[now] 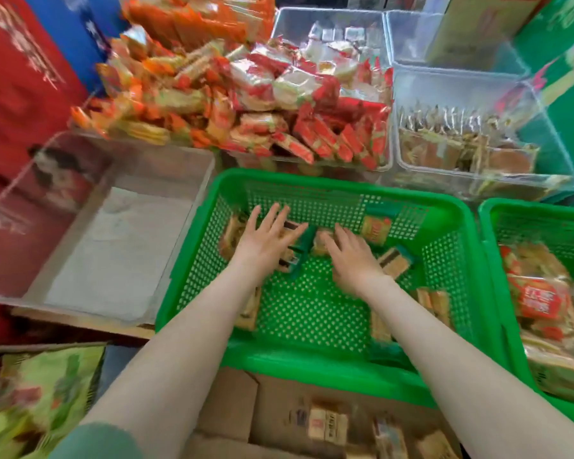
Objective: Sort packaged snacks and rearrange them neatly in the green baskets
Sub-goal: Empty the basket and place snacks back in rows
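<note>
1. A green perforated plastic basket [312,178] fills the lower centre of the frame, with small tan wrapped snack packets [375,230] scattered inside it.
2. The left hand [265,240] and the right hand [352,256] lie side by side in that basket, on packets near its far wall.
3. A second green plastic basket [527,207] sits just beside it at the right edge.
4. A clear rectangular plastic tray [113,253] sits to its left.
5. Behind it, at upper centre, is a heap of red and orange snack packets [246,94]. A clear plastic bin [478,87] stands at upper right.
6. A brown cardboard box [246,402] lies at bottom centre, before the basket.
</note>
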The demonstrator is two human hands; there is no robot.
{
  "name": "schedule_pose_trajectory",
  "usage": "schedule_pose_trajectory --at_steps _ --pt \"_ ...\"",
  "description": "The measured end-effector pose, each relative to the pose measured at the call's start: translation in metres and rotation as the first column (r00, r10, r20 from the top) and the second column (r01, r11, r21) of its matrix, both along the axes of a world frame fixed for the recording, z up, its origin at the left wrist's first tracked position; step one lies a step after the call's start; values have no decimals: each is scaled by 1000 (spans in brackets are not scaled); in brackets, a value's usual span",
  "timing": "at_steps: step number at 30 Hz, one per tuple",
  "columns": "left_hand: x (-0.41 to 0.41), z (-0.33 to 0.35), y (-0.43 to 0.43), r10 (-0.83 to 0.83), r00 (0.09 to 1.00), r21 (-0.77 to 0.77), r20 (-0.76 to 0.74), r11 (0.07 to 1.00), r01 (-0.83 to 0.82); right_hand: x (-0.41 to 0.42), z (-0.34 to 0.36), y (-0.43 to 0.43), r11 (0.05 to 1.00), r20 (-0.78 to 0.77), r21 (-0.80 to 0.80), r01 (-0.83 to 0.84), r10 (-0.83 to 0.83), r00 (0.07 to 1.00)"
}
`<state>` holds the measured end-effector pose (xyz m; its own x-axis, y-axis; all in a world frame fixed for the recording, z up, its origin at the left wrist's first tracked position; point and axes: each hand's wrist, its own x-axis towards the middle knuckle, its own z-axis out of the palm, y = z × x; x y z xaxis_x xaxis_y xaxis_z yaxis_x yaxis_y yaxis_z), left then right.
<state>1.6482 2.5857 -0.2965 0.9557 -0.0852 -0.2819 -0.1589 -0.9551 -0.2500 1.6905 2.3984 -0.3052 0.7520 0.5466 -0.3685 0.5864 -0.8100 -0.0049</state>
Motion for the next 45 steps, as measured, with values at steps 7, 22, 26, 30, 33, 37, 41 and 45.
schedule_pose_trajectory --at_steps 7,22,26,30,33,37,41,45 --pt "8 -11 9 -83 992 -30 -98 996 80 3 -3 0 996 121 -74 -43 52 991" --pt "-106 36 -34 350 850 -574 393 816 -70 -59 40 -53 926 -8 357 124 -129 992" --pt "-133 45 -50 338 832 -568 440 822 -34 -88 58 -63 860 -24 477 183 -196 980" --pt "-161 48 -67 336 814 -563 473 827 -14 -135 68 -78 745 23 643 177 -249 968" --pt "-184 47 -78 325 802 -540 501 842 -5 -168 64 -90 711 56 692 128 -230 972" --pt "-214 50 -87 338 789 -540 513 841 -9 -183 68 -102 633 88 767 109 -272 958" --pt "-250 53 -97 399 766 -549 504 833 -72 -221 53 -121 702 128 712 -17 -106 986" --pt "-290 40 -106 407 814 -560 415 819 -125 -258 4 -139 835 44 549 -35 14 999"
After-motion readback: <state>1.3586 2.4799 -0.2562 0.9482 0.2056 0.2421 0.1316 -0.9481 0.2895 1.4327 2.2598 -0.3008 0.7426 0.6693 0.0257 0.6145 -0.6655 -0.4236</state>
